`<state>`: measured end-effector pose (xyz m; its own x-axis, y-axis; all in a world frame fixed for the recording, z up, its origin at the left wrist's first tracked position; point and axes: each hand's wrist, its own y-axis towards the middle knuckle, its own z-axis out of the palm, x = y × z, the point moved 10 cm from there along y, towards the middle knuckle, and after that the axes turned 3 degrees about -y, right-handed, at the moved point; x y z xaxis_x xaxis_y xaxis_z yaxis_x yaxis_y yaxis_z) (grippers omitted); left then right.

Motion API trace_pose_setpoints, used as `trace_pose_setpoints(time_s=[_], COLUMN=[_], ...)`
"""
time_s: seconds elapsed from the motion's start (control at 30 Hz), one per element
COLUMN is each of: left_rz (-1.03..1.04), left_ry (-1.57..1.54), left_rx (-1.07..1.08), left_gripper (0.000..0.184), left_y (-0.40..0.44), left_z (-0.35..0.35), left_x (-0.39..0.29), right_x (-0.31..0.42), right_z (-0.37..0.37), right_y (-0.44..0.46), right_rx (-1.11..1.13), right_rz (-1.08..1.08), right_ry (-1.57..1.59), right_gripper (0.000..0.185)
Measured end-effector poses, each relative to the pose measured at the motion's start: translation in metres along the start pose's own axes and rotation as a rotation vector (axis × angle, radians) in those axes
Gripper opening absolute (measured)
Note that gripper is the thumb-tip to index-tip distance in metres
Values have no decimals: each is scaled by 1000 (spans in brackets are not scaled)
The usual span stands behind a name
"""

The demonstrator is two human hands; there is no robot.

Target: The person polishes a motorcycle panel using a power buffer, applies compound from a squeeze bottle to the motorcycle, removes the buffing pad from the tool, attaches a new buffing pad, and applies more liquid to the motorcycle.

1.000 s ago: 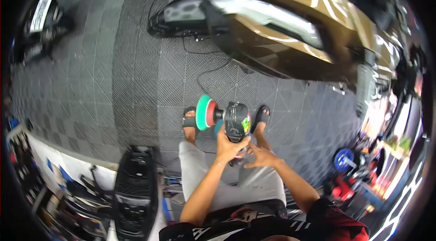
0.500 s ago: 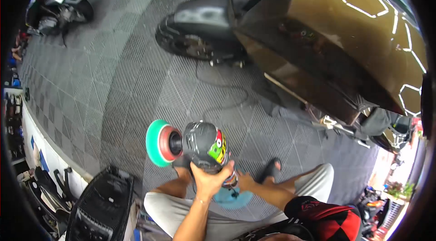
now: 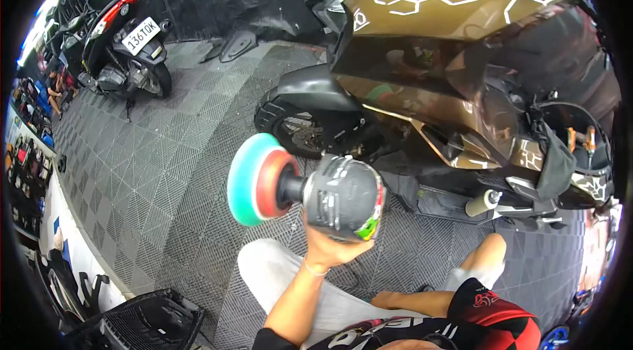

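A dark grey polisher (image 3: 343, 198) is held up in front of my body, its round foam pad (image 3: 250, 182), green with a red backing, facing left. My left hand (image 3: 336, 248) wraps round the underside of its housing, just below the pad's shaft. A green and red sticker marks the housing's right side. My right hand (image 3: 384, 299) is low by my lap, beside my light grey trousers; its fingers are hidden, so their grip does not show. Beyond the polisher stands a brown-gold scooter (image 3: 422, 80) with white hexagon lines.
A cream bottle (image 3: 482, 203) stands on the scooter's footboard. Another motorcycle (image 3: 119, 53) is parked at the upper left on the grey tiled floor (image 3: 158, 159). A black plastic part (image 3: 151, 320) lies at lower left, near a low white wall (image 3: 76, 218).
The view has tilted up, bringing more of the scooter and back wall into sight. The polisher appears higher and larger, with my left hand still on it. My right hand has moved lower and rightward in view.
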<state>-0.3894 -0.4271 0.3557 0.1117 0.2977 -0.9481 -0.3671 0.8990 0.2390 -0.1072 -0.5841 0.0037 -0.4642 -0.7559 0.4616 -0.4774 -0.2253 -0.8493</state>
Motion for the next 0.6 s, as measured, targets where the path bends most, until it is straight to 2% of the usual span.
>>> trace_pose_setpoints(time_s=[0.07, 0.1, 0.17, 0.2, 0.23, 0.3, 0.37, 0.43, 0.47, 0.5, 0.53, 0.57, 0.6], left_rz=[249, 374, -168, 337, 90, 435, 401, 282, 150, 209, 256, 312, 336], left_ry=[85, 132, -465, -72, -120, -117, -163, -214, -312, -294, -127, 33, 116], left_rx=[-26, -8, -6, 6, 35, 14, 55, 109, 209, 253, 253, 245, 265], left_gripper=[89, 86, 80, 73, 67, 63, 56, 57, 55, 62, 69, 78, 84], left_y=[-8, -5, -2, 1, 3, 6, 7, -6, -15, -23, -33, -45, -55], left_z=[2, 9, 31, 26, 29, 44, 62, 82, 99, 111, 122, 132, 138], left_x=[9, -16, -11, -54, -7, -94, -93, -94, -82, -77, -70, -67, -66], right_x=[-17, -31, -64, -83, -80, -60, 0, 59, 60, 62, 57, 17, 16], right_z=[-1, -4, -25, -54, -99, -156, -209, -234, -241, -245, -236, -217, -200], right_y=[-8, -16, -36, -49, -91, -184, -289, -363, -364, -358, -339, -319, -311], right_rx=[-49, -91, -29, -216, -649, -1237, -1629, -1955, -1944, -1933, -1870, -1982, -2024], right_rz=[111, 207, 349, 402, 300, -58, -333, -626, -731, -846, -633, -742, -724], right_ry=[55, 118, 55, 24, 165, 881, 912, 735, 785, 836, 874, 1050, 1274], right_gripper=[47, 44, 40, 37, 40, 50, 56, 57, 56, 55, 47, 41, 40])
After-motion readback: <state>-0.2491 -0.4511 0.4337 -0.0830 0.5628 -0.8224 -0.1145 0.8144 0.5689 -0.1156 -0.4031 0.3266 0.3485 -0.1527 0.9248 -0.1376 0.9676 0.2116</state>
